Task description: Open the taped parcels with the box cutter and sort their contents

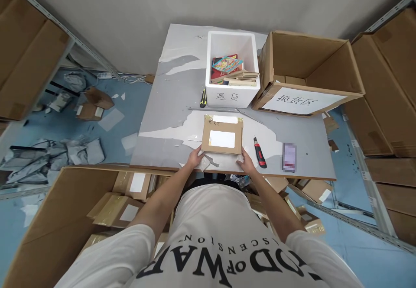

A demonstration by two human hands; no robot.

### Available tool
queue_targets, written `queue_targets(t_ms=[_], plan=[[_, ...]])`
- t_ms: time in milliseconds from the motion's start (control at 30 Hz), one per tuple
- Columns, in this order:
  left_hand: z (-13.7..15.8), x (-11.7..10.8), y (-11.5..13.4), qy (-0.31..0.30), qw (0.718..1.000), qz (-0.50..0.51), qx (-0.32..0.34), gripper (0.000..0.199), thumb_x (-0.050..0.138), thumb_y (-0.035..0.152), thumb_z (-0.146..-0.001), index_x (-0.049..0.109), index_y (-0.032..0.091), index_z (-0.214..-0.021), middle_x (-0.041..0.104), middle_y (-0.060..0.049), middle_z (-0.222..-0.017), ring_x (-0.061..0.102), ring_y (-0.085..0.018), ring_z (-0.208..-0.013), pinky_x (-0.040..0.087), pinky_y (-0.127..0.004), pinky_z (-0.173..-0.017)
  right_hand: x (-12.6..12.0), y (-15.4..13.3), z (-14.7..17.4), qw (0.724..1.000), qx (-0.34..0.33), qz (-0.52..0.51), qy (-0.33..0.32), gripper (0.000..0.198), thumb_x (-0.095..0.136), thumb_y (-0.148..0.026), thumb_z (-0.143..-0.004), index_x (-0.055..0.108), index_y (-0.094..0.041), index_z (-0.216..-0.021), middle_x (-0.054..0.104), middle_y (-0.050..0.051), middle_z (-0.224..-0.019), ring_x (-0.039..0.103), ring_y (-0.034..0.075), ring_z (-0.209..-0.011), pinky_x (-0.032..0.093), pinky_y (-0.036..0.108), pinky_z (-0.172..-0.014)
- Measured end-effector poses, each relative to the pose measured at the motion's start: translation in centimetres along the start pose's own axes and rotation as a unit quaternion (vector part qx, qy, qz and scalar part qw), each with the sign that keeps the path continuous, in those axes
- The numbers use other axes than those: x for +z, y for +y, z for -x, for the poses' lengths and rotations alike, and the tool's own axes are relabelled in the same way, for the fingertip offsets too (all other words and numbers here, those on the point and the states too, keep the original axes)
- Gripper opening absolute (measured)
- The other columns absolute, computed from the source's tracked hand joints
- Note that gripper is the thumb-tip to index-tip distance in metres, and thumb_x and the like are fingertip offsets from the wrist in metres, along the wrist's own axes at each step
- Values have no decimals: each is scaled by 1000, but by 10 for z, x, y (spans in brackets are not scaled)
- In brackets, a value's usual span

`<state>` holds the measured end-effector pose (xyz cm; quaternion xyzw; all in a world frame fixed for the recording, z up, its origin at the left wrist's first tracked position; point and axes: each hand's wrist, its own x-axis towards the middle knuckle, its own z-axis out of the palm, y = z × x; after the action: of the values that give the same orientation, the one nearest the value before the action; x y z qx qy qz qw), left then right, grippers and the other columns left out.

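Observation:
A small taped cardboard box (222,126) with white labels lies at the front of the table, its near edge toward me. My left hand (195,157) grips its near left corner, and the fingertips are partly hidden by the box. At the near right corner, my right hand (246,162) grips it with the fingers along the side. A red and black utility knife (259,152) rests to the right of the box. Behind the box is a yellow and black cutter (203,98). Scraps of torn paper (204,163) lie by my left hand.
A white foam box (232,96) holding books stands at the back, beside a large open carton (302,101) with a handwritten sign. A blurred phone-like item (289,157) lies at the right. Below the table's front edge, a big carton (39,227) holds several parcels. Grey bags (55,158) cover the floor at left.

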<state>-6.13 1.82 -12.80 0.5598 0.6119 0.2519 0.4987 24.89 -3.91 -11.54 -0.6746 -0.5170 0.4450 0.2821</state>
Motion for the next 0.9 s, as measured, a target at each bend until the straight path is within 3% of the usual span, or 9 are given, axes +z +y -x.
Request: queue_targets(t_ms=[167,233,367,633,900], plan=[[-2,8,6,39,995,80,-37,45,65,31,-75,64,17,-118,68,-10,-118,60,-28,-115,41,-48,-104,12,-9,-10,998,6,11,57,59,51,-34,-79,43,-14,-134,52,17,-138,47,26,-128,36,49,-107],[-1,8,11,45,994,90,-36,43,65,33,-76,64,16,-115,69,-11,-116,61,-27,-112,43,-47,-102,10,-16,-10,999,11,4,51,57,49,-39,-82,43,-13,-132,53,17,-135,50,25,-125,38,47,-105],[5,-1,31,40,992,115,-17,47,65,37,-76,62,15,-117,69,-11,-113,63,-25,-107,47,-43,-98,-7,-43,-3,999,-6,-2,45,51,44,-48,-86,44,-15,-124,58,17,-127,57,24,-112,44,43,-97],[17,-20,88,108,985,118,61,60,73,39,-70,59,16,-124,63,-12,-123,58,-26,-115,44,-40,-101,-45,-118,-2,986,2,81,148,44,31,-59,-91,50,-21,-100,67,13,-105,61,26,-96,44,35,-80],[38,-10,101,143,986,87,21,49,71,42,-70,66,14,-111,60,-13,-118,59,-26,-110,45,-39,-98,-44,-121,10,978,63,173,100,47,24,-61,-93,51,-23,-85,67,10,-82,62,27,-79,39,31,-66]])
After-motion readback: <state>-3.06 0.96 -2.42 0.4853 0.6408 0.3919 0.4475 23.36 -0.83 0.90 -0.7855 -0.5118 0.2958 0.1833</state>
